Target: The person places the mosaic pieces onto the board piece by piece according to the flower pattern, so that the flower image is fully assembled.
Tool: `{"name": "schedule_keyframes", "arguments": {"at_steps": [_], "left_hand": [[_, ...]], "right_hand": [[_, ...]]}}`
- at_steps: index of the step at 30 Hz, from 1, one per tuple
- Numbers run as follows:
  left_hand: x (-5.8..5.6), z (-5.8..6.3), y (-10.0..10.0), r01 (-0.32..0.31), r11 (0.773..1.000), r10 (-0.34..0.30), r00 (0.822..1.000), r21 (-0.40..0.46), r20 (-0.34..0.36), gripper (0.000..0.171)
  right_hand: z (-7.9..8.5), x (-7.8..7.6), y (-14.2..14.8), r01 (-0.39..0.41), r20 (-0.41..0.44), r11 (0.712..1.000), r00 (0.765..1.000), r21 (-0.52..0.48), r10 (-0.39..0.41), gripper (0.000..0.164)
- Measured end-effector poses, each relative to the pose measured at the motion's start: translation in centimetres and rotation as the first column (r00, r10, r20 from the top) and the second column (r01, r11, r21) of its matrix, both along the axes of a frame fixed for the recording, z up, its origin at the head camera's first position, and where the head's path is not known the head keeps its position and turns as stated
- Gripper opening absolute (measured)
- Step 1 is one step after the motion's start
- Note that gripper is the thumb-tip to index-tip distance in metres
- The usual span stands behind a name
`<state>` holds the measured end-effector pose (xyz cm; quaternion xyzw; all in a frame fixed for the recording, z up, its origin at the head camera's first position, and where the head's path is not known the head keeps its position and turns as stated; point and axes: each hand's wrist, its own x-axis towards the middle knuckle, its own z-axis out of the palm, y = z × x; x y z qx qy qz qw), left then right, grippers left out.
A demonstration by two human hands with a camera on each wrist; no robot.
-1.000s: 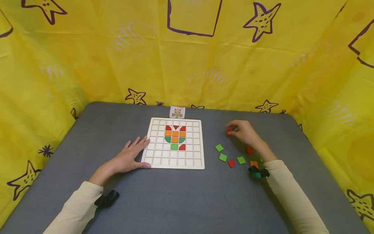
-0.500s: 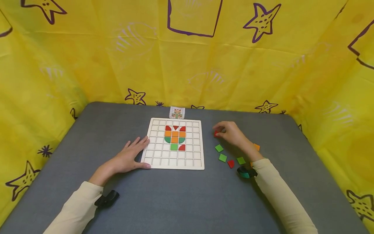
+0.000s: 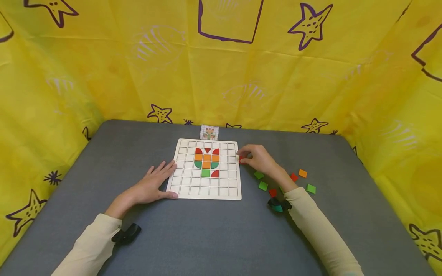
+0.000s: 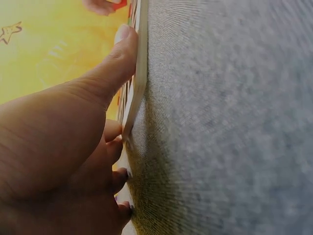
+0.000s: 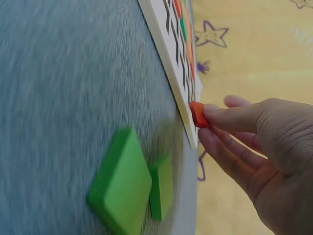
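A pale wooden grid board point(image 3: 228, 191) lies on the table. Red, orange and green tiles form a flower-like pattern in its middle, with a light green square point(image 3: 205, 173) and a red quarter-round tile point(image 3: 215, 174) at the bottom. My left hand point(image 3: 152, 186) rests at the board's left side, fingers spread, its thumb point(image 4: 124, 46) on the near-left corner. Between thumb and fingertips, my right hand point(image 3: 259, 158) pinches a small red tile point(image 5: 197, 114) at the board's right edge. The tile's full outline is hidden by the fingers.
A small printed card point(image 3: 209, 132) showing a pattern stands behind the board. Right of it lie loose green tiles point(image 3: 263, 186), red tiles point(image 3: 273, 193) and an orange tile point(image 3: 302, 173), some under the right forearm. A yellow cloth point(image 3: 221, 76) surrounds the grey table point(image 3: 207, 237).
My right hand has moved left with the red tile, from the loose pieces to the board's right edge. Tiles once covered by that arm now show. The left hand has stayed put.
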<state>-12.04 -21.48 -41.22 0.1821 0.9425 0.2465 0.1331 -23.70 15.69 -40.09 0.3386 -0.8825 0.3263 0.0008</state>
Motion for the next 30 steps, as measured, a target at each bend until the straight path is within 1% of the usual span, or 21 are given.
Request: {"name": "schedule_keyframes", "arguments": {"at_steps": [5,8,12,20,30], "left_hand": [[0.1,0.2,-0.1,0.011,1.0,-0.011,1.0,-0.002,0.008,0.103],[0.1,0.2,-0.1,0.011,1.0,-0.012,1.0,0.001,0.015,0.102],[0.1,0.1,0.0,0.017,1.0,-0.017,1.0,0.0,0.005,0.1],[0.1,0.2,0.2,0.033,0.999,-0.033,0.999,0.005,-0.023,0.097],[0.1,0.2,0.2,0.018,1.0,-0.018,1.0,0.0,-0.018,0.097]], "right_hand": [[-0.1,0.3,-1.4,-0.025,0.013,1.0,1.0,-0.005,0.025,0.022],[-0.1,0.4,-2.1,-0.029,0.036,1.0,0.999,-0.003,0.03,0.022],[-0.1,0.5,-2.7,-0.032,0.054,0.999,0.998,-0.014,0.033,0.021],[-0.3,0.7,-3.7,-0.043,0.062,0.998,0.997,-0.043,0.046,0.02],[-0.5,1.1,-5.4,-0.098,0.067,0.993,0.993,-0.065,0.102,0.02]]}}
